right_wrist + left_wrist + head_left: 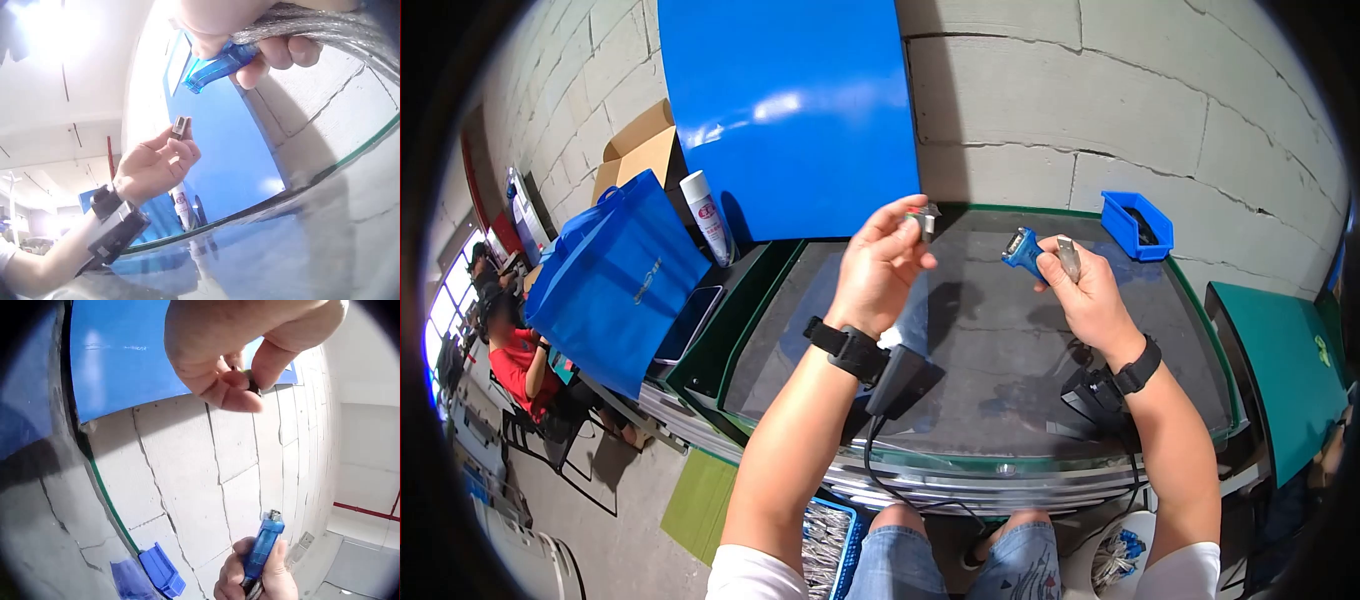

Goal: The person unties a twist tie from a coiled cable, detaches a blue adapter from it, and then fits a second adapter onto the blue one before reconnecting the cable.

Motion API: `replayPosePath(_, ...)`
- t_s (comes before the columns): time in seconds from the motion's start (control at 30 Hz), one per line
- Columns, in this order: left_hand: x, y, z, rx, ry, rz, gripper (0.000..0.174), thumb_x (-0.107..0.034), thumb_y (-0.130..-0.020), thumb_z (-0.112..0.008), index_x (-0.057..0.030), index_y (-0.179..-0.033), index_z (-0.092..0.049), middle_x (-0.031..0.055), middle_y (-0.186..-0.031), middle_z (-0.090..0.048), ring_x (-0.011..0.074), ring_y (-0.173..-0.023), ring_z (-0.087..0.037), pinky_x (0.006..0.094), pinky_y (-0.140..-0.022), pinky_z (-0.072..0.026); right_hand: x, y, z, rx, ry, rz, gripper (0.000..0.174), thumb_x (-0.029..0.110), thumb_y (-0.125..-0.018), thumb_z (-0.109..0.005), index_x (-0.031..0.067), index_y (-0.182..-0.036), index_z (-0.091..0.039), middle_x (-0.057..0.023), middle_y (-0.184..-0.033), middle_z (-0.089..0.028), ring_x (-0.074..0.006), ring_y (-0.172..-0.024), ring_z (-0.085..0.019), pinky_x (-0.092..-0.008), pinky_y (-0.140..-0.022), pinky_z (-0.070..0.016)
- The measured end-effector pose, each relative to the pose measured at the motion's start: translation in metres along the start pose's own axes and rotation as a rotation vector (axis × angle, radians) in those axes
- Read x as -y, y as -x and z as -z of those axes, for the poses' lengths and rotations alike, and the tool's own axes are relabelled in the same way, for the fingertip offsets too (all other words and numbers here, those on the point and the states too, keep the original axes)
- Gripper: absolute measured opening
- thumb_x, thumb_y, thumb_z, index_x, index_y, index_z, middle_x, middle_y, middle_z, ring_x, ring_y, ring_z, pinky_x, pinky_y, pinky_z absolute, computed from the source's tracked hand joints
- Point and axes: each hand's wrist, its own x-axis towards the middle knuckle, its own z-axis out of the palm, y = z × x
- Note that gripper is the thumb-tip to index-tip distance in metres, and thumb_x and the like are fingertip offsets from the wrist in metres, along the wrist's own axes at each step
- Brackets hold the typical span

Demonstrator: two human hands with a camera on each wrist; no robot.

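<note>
High over the dark table mat, my left hand (pixel 874 270) pinches a small dark piece with a metal end (pixel 927 222). In the right wrist view that metal end (pixel 180 125) looks like a small rectangular socket, while fingertips cover the rest. Across from it, my right hand (pixel 1092 300) grips a translucent blue serial connector (pixel 1022 250), its metal end facing up and left. A grey USB plug (pixel 1068 258) sticks up by the right thumb. The connector's clear grey cable (pixel 312 28) runs in a bundle along the right palm. The two held parts are apart.
A blue parts bin (pixel 1138 228) stands at the back right of the mat (pixel 1000 360). To the left are a blue bag (pixel 615 285) and a spray can (pixel 708 218). Below the table edge, a blue basket (pixel 850 540) and a white bucket (pixel 1085 565) contain cables.
</note>
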Motion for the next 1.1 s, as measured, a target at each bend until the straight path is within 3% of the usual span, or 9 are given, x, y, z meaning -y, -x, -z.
replayPosePath(0.13, 0.002, 0.01, -0.019, 0.087, 0.042, 0.087, 0.037, -0.014, -0.089, -0.055, -0.0042, -0.123, -0.047, 0.0076, -0.097, -0.059, 0.0114, -0.077, -0.058, 0.0252, -0.067, -0.0503, 0.009, 0.003, -0.001, 0.135, 0.094, 0.035, 0.023, 0.022, -0.091, -0.055, -0.0001, -0.1, -0.055, -0.0025, -0.07, -0.055, -0.008, -0.067, -0.052, -0.0229, -0.06, -0.041)
replayPosePath(0.2, 0.001, 0.011, -0.022, 0.191, 0.016, 0.157, 0.035, -0.014, -0.089, -0.056, -0.0036, -0.121, -0.048, 0.0083, -0.097, -0.059, 0.0125, -0.076, -0.059, 0.0253, -0.066, -0.0517, 0.013, 0.004, -0.003, 0.187, 0.07, 0.003, 0.021, 0.018, -0.091, -0.055, 0.0001, -0.101, -0.054, -0.004, -0.077, -0.057, -0.0107, -0.072, -0.053, -0.0237, -0.065, -0.0425)
replayPosePath(0.27, 0.002, 0.012, -0.023, 0.214, 0.016, 0.18, 0.034, -0.014, -0.088, -0.056, -0.0029, -0.119, -0.049, 0.009, -0.096, -0.059, 0.0131, -0.073, -0.06, 0.0254, -0.065, -0.053, 0.006, 0.003, -0.007, 0.193, 0.044, 0.22, 0.02, 0.016, -0.09, -0.055, 0.0003, -0.102, -0.054, -0.0059, -0.085, -0.058, -0.0143, -0.078, -0.054, -0.0259, -0.073, -0.0435)
replayPosePath(0.3, 0.002, 0.012, -0.022, 0.278, 0.032, 0.186, 0.034, -0.014, -0.088, -0.057, -0.0028, -0.118, -0.049, 0.0091, -0.096, -0.059, 0.0132, -0.072, -0.06, 0.0256, -0.065, -0.053, 0.01, 0.005, -0.005, 0.24, 0.013, 0.157, 0.021, 0.016, -0.09, -0.056, 0.0008, -0.103, -0.054, -0.0069, -0.092, -0.059, -0.0173, -0.084, -0.054, -0.0275, -0.079, -0.0432)
replayPosePath(0.43, 0.001, 0.015, -0.023, 0.381, 0.053, 0.198, 0.033, -0.014, -0.086, -0.059, -0.0023, -0.116, -0.05, 0.0096, -0.094, -0.059, 0.0141, -0.069, -0.061, 0.0272, -0.061, -0.0532, 0.009, 0.004, -0.003, 0.283, -0.06, 0.175, 0.022, 0.019, -0.09, -0.056, 0.0017, -0.105, -0.056, -0.0059, -0.092, -0.059, -0.0162, -0.085, -0.054, -0.0275, -0.08, -0.0434)
replayPosePath(0.53, 0.0, 0.019, -0.024, 0.423, 0.052, 0.216, 0.032, -0.014, -0.086, -0.06, -0.0017, -0.114, -0.051, 0.0096, -0.089, -0.06, 0.0152, -0.067, -0.062, 0.0277, -0.059, -0.0528, 0.011, 0.006, -0.001, 0.358, -0.17, 0.096, 0.025, 0.021, -0.09, -0.057, 0.0022, -0.107, -0.058, -0.004, -0.092, -0.059, -0.0135, -0.082, -0.054, -0.0263, -0.077, -0.0443)
replayPosePath(0.6, -0.002, 0.02, -0.024, 0.447, 0.044, 0.217, 0.032, -0.014, -0.085, -0.061, -0.0012, -0.113, -0.051, 0.0095, -0.087, -0.06, 0.0159, -0.065, -0.062, 0.0279, -0.058, -0.0525, 0.01, 0.007, -0.001, 0.428, -0.283, -0.053, 0.027, 0.023, -0.09, -0.057, 0.0027, -0.108, -0.059, -0.0026, -0.09, -0.058, -0.0104, -0.079, -0.053, -0.0244, -0.072, -0.0447)
replayPosePath(0.9, 0.0, 0.02, -0.023, 0.547, 0.059, 0.232, 0.035, -0.015, -0.083, -0.063, 0.0015, -0.112, -0.05, 0.0098, -0.083, -0.062, 0.0162, -0.065, -0.063, 0.0288, -0.055, -0.0537, 0.007, 0.005, 0.0, 0.443, -0.303, 0.027, 0.029, 0.02, -0.085, -0.063, 0.0001, -0.107, -0.06, -0.0031, -0.089, -0.057, -0.01, -0.076, -0.052, -0.0235, -0.069, -0.0447)
replayPosePath(1.1, -0.002, 0.022, -0.025, 0.505, 0.005, 0.227, 0.035, -0.016, -0.083, -0.064, 0.0013, -0.111, -0.051, 0.0091, -0.081, -0.062, 0.0159, -0.065, -0.063, 0.0279, -0.058, -0.054, 0.007, 0.005, -0.001, 0.446, -0.282, 0.03, 0.031, 0.022, -0.085, -0.064, 0.0006, -0.107, -0.061, -0.0027, -0.089, -0.057, -0.0097, -0.077, -0.053, -0.0228, -0.07, -0.0447)
